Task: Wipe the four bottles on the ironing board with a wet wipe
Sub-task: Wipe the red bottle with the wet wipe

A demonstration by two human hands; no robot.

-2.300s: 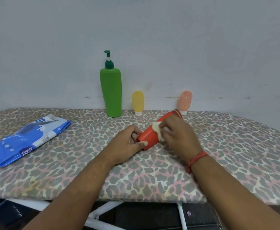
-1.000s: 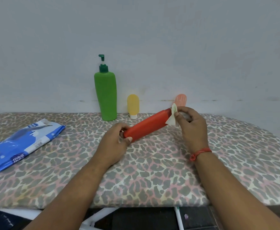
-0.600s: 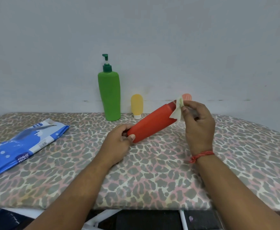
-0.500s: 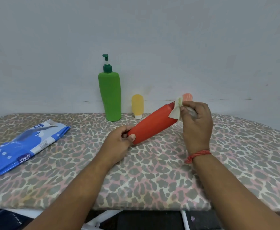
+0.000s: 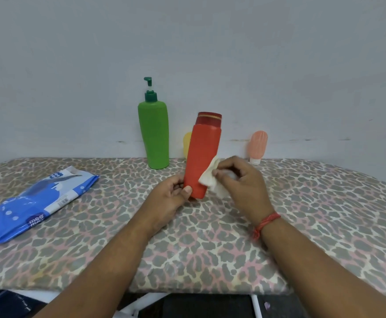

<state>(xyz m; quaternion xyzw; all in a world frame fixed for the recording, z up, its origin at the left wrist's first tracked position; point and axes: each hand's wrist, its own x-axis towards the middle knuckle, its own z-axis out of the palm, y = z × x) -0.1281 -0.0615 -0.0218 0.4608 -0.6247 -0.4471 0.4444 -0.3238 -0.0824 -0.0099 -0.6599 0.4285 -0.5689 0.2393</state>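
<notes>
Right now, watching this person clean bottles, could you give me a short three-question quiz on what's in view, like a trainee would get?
1. True or false: the red bottle lies flat on the ironing board.
2. Which hand holds the wet wipe? A) left hand B) right hand
3. Fill in: the blue wipes pack lies to the ____ of the green pump bottle.

Key
1. False: it is held nearly upright, gripped near its base.
2. B
3. Left

Also standing at the wall: yellow bottle, pink bottle.
</notes>
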